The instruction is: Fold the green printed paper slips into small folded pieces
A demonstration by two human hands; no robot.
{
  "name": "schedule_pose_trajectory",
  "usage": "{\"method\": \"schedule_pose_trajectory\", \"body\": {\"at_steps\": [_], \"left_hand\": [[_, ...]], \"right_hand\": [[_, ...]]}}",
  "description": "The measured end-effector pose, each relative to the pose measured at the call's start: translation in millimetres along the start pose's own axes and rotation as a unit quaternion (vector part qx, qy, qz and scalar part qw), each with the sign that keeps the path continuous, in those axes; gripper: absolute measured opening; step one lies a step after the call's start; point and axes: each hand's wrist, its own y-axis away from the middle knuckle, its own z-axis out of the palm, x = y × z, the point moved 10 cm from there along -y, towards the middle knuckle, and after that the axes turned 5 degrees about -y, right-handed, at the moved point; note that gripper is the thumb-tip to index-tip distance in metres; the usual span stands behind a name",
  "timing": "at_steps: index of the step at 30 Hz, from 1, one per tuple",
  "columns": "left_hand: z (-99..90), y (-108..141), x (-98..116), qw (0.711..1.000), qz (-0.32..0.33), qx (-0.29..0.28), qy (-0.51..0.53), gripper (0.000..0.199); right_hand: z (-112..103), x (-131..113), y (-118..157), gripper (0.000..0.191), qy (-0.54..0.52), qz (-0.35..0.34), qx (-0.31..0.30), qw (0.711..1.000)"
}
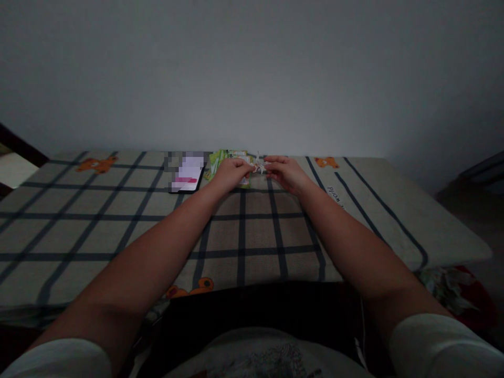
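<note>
Near the far edge of the surface (137, 205), one small whitish piece (259, 165), likely light, fragile, best held endwise: my left hand (231, 172) pinches it, my right hand's (287, 173) grip I cannot tell.

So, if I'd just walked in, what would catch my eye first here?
Probably the lit phone, the brightest thing, lying left of centre toward the far side of the checked tablecloth. Next, the left hand and right hand, close together, with a small white spiky object between their fingertips, too small to identify. Bright green packets lie just right of the phone, partly hidden by the left hand.
</note>
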Motion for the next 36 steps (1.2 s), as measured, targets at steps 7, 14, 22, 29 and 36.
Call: {"method": "schedule_pose_trajectory", "body": {"at_steps": [7, 14, 22, 29, 36], "left_hand": [[-2.6, -5, -7, 1.0, 0.004, 0.005, -0.018, 0.026], [0.6, -1, -5, 1.0, 0.003, 0.006, 0.016, 0.029], [20.1, 2, -12, 0.956, -0.098, -0.074, 0.266, 0.02], [41.3, 12, -16, 0.853, -0.252, -0.136, 0.437, 0.019], [49.7, 22, -8, 0.776, -0.304, -0.17, 0.526, 0.031]], "right_hand": [[7, 9, 1, 0.009, 0.005, 0.022, -0.035, 0.999], [8, 17, 1, 0.02, 0.02, 0.048, -0.045, 0.998], [12, 16, 1, 0.012, -0.063, 0.059, -0.076, 0.993], [13, 19, 2, 0.009, -0.104, 0.108, -0.044, 0.988], [19, 17, 5, 0.011, -0.13, 0.126, -0.045, 0.982]]}}
